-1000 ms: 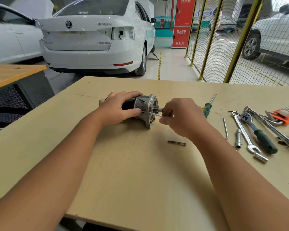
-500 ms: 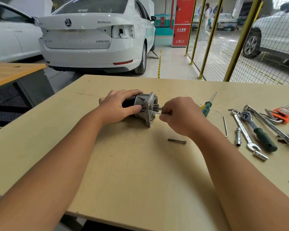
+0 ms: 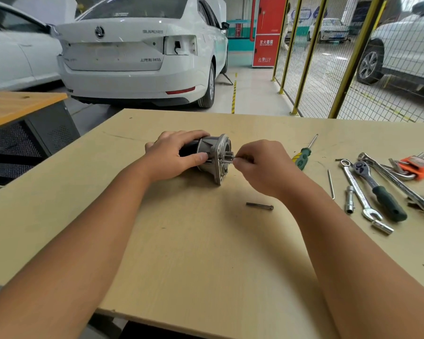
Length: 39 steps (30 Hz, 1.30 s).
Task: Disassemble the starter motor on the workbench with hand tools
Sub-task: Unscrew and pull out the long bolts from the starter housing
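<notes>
The starter motor (image 3: 216, 156) lies on its side on the wooden workbench (image 3: 194, 253), its grey flanged nose housing facing right. My left hand (image 3: 175, 156) grips its dark body, thumb against the housing. My right hand (image 3: 260, 165) pinches a thin long bolt right at the housing's face, beside the pinion gear; most of the bolt is hidden by my fingers. One loose long bolt (image 3: 259, 206) lies on the bench in front of the motor.
Right of the motor lie a green-handled screwdriver (image 3: 304, 155), a thin rod (image 3: 331, 183), a combination wrench (image 3: 357, 189), a ratchet (image 3: 377, 189), a socket (image 3: 349, 199) and an orange hex key set (image 3: 416, 166). White cars and a yellow mesh fence stand beyond the bench.
My right hand has moved slightly left, closer to the housing face, so less of the pinched bolt shows. My left hand keeps its grip on the motor body.
</notes>
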{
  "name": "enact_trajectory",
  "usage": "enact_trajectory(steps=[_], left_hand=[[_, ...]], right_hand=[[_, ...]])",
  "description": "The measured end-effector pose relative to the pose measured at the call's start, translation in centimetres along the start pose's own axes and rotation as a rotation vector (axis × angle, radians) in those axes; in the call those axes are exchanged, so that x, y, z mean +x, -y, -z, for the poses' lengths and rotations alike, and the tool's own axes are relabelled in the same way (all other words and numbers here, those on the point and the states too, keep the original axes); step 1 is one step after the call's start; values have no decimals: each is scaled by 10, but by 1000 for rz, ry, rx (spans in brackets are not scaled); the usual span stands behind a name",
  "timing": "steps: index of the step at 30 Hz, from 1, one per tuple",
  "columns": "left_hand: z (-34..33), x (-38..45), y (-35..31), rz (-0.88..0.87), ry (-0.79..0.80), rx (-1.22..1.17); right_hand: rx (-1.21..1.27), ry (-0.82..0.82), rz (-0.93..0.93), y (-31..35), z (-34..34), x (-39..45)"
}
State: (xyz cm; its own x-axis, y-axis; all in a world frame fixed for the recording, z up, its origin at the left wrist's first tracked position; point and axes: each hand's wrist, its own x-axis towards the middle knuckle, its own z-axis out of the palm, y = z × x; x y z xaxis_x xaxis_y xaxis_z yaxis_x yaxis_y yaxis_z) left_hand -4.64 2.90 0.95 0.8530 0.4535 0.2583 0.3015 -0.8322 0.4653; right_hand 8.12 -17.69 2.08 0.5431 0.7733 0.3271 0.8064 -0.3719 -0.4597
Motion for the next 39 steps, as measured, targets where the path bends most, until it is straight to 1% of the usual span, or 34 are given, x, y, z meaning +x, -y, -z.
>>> enact_trajectory(steps=[5,9,14,16,20,23,26,28,33,35,39], left_hand=[[0,0,1,1,6,-3],[1,0,1,-4,9,1],[1,0,0,-3,18,6],[1,0,0,-5,14,8],[-1,1,2,-3,7,5],[-1,1,2,-2,5,1],[-1,1,2,-3,3,-6],[0,1,1,-2,2,-6],[0,0,1,-1,7,2],[0,0,1,-4,8,5],[-1,1,1,4,4,7]], right_hand=[[-44,13,29,0,0,0],[-53,-10,23,-3,-3,-1],[42,-32,39,-9,0,-1],[47,-10,19,-11,2,1],[-40,64,-16,-12,4,4],[-118,68,-23,-10,4,3],[-202,38,-43,-7,4,0],[-171,20,-39,-7,4,-1],[26,-6,-28,-8,3,-1],[40,-7,-30,-8,2,-1],[-23,56,-64,-10,5,3]])
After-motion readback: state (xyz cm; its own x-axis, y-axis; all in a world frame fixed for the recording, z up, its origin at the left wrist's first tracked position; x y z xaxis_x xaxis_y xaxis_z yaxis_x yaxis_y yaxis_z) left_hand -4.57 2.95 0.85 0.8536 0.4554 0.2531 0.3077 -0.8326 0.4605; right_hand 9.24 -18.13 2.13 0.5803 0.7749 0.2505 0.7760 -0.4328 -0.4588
